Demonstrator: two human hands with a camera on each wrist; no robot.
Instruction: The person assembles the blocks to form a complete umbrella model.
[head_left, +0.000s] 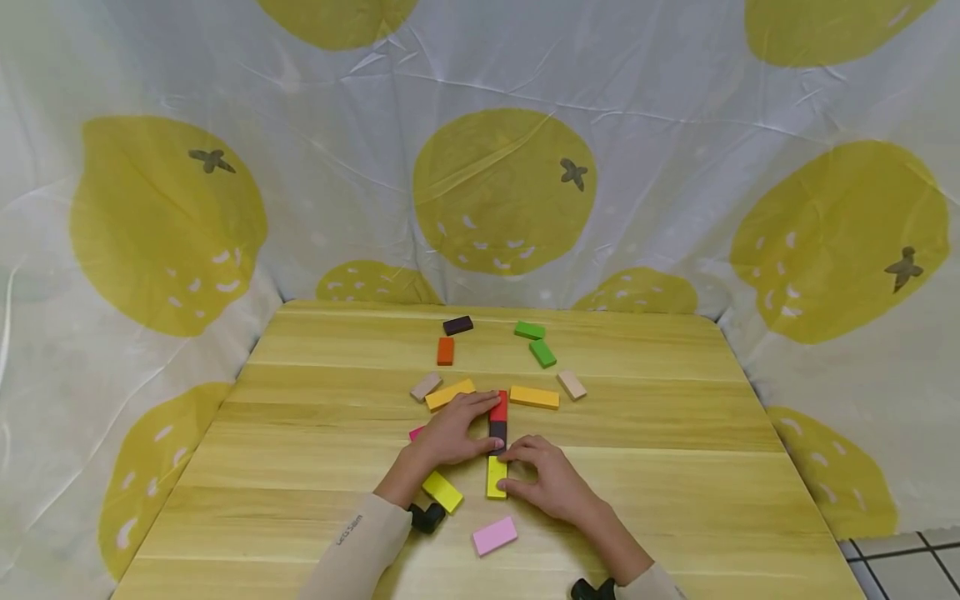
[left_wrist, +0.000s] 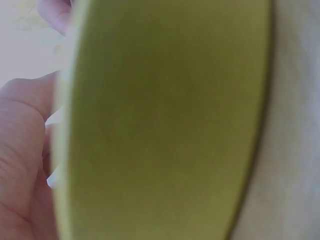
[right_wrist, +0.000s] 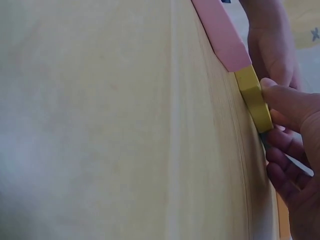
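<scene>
In the head view, a red block (head_left: 498,406), a dark block (head_left: 497,433) and a yellow block (head_left: 497,478) lie end to end in a line. My left hand (head_left: 452,432) touches the red block with its fingertips, while its thumb rests at the dark one. From the right, my right hand (head_left: 551,477) holds the yellow block between thumb and index finger; the right wrist view shows the thumb against this yellow block (right_wrist: 253,100). Beneath my left wrist lies a second yellow block (head_left: 442,492), which fills much of the left wrist view, blurred. A pink block (head_left: 495,536) lies nearer.
Two orange-yellow blocks, left (head_left: 450,394) and right (head_left: 534,397), flank the red one. Farther out lie beige blocks (head_left: 572,385), green blocks (head_left: 529,330), an orange block (head_left: 446,351) and another dark block (head_left: 457,325). A lemon-print cloth (head_left: 660,208) hangs behind the wooden table (head_left: 675,517).
</scene>
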